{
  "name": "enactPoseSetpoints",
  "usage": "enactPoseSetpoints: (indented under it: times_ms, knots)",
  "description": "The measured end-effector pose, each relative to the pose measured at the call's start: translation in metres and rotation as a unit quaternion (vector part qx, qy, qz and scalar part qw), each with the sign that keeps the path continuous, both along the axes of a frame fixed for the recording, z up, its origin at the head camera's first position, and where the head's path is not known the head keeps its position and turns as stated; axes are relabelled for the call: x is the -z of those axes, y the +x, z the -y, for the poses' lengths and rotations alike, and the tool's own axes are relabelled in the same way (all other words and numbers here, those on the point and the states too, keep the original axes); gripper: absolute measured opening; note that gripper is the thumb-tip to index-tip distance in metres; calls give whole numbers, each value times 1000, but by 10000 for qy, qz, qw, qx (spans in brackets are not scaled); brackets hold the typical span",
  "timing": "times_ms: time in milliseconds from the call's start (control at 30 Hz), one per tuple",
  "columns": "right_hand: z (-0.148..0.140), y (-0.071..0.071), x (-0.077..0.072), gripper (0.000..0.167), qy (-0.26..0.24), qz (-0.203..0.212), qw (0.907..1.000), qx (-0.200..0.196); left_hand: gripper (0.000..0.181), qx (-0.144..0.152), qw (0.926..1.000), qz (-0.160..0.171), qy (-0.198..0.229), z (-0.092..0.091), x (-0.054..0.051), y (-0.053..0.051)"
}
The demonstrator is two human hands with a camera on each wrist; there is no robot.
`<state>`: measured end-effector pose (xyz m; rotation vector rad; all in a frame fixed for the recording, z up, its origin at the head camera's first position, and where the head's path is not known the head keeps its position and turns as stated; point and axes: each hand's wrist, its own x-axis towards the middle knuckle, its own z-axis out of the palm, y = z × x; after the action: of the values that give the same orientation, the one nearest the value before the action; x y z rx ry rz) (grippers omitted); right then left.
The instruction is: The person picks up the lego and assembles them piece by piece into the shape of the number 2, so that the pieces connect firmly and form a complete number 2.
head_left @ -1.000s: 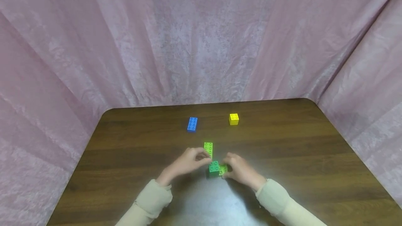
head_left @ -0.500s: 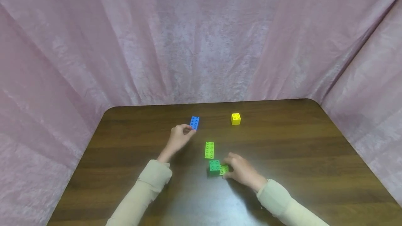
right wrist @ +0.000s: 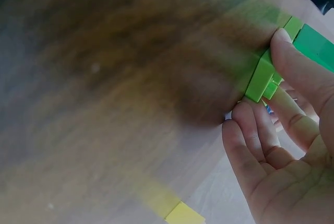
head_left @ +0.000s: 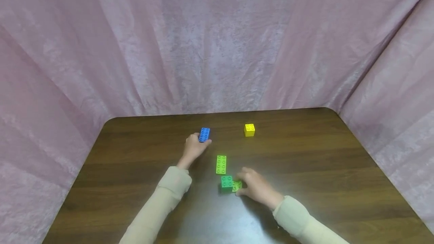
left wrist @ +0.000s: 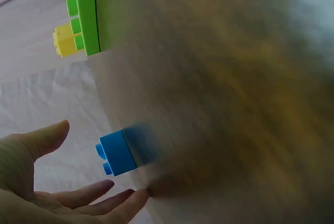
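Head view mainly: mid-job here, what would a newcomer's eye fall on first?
Probably the yellow block, bright against the dark table near its far edge. Left of it is the blue brick, with the left hand at its near end. Closer to the person, the right hand holds a lime brick with a dark green block at its left end, a separate lime brick lying just beyond.

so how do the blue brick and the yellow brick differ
The blue brick is oblong, with eight studs on top; the yellow brick looks square from above, with four.
The left hand is at the near end of the blue brick, while the yellow brick stands apart from any hand.
Both have their studs facing up, and neither is joined to another brick.
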<state>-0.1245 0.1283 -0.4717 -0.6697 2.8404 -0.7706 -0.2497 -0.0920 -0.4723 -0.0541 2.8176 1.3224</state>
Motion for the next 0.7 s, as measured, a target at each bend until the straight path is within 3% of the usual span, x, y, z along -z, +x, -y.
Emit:
enactPoseSetpoints:
  times_ms: [367,700]
  knots:
    - [-1,0,0,39,30,-13,10000,43,54,-49,9981,154,-598,-5,-3,-8]
    - [-1,1,0,40,16,151,9998,119,40,-55,9982,234,-555,-3,0,-13]
